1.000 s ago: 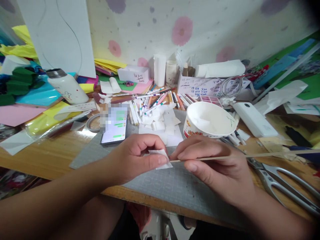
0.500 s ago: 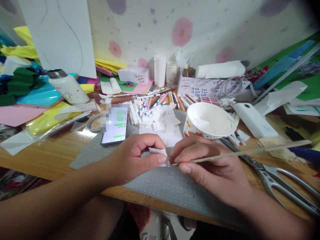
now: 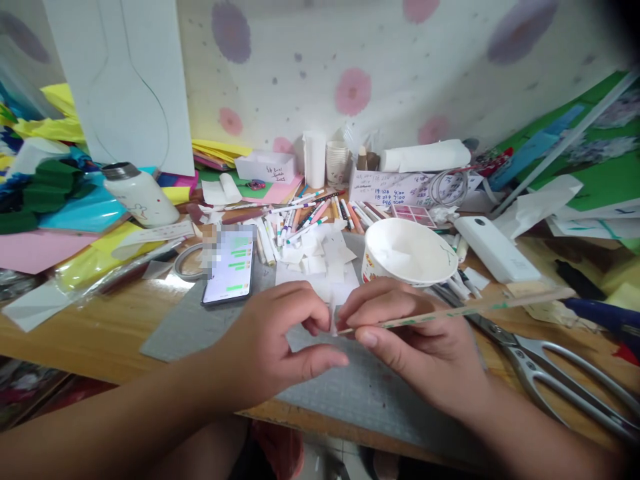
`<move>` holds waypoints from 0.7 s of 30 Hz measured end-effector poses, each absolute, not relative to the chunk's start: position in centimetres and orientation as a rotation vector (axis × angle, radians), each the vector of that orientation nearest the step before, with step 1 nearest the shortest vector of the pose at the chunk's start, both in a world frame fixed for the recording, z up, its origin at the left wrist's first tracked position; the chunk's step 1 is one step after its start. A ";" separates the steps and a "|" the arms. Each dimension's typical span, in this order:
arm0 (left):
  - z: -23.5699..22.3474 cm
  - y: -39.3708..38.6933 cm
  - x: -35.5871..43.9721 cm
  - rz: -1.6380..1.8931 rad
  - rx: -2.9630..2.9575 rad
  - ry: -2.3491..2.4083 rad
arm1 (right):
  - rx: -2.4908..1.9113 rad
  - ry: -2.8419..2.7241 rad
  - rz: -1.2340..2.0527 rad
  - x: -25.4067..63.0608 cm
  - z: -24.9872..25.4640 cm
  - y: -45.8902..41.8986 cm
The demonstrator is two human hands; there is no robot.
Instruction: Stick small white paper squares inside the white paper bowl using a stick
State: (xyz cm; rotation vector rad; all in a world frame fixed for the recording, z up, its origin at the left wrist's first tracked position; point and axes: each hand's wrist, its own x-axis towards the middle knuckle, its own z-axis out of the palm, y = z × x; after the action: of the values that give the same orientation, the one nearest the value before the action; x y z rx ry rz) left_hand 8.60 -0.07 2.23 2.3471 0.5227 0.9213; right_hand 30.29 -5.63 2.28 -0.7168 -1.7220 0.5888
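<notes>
"Holding anything?"
"Your right hand (image 3: pixel 425 347) pinches the thin stick (image 3: pixel 467 310), its tip by the white paper (image 3: pixel 333 316) between your hands."
"Your left hand (image 3: pixel 265 347)?"
"Thumb spread; whether its half-hidden fingers touch the white paper, I can't tell."

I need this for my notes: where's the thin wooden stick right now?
In the head view, the thin wooden stick is right of center, held in the right hand, one end by the white paper piece beside the left hand.
</notes>
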 end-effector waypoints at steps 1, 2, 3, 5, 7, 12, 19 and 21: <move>2.2 -0.1 8.8 0.920 2.343 0.543 | -0.711 -1.728 0.576 30.3 2.3 -5.6; 2.2 -0.2 9.0 0.928 2.339 0.569 | -0.707 -1.735 0.565 30.3 2.3 -5.6; 2.3 -0.2 9.2 0.940 2.339 0.595 | -0.704 -1.738 0.556 30.3 2.3 -5.5; 2.5 -0.4 9.3 0.956 2.346 0.647 | -0.697 -1.743 0.541 30.2 2.2 -5.4; 2.6 -0.4 9.3 0.935 2.351 0.686 | -0.700 -1.746 0.525 30.2 2.2 -5.3; 3.0 -0.3 9.1 0.835 2.284 0.775 | -0.710 -1.730 0.519 30.1 2.2 -5.5; 2.6 0.6 8.8 0.751 1.975 0.966 | -0.930 -1.609 0.183 34.1 3.6 -4.7; 2.4 0.7 8.7 0.715 1.905 0.976 | -1.124 -1.438 0.011 35.9 3.9 -3.9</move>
State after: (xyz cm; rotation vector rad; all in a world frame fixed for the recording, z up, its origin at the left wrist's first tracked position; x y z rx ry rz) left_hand 8.67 0.72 2.41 1.9054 0.9761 0.7149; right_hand 35.87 -3.91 3.87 -1.1244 -1.4382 0.0108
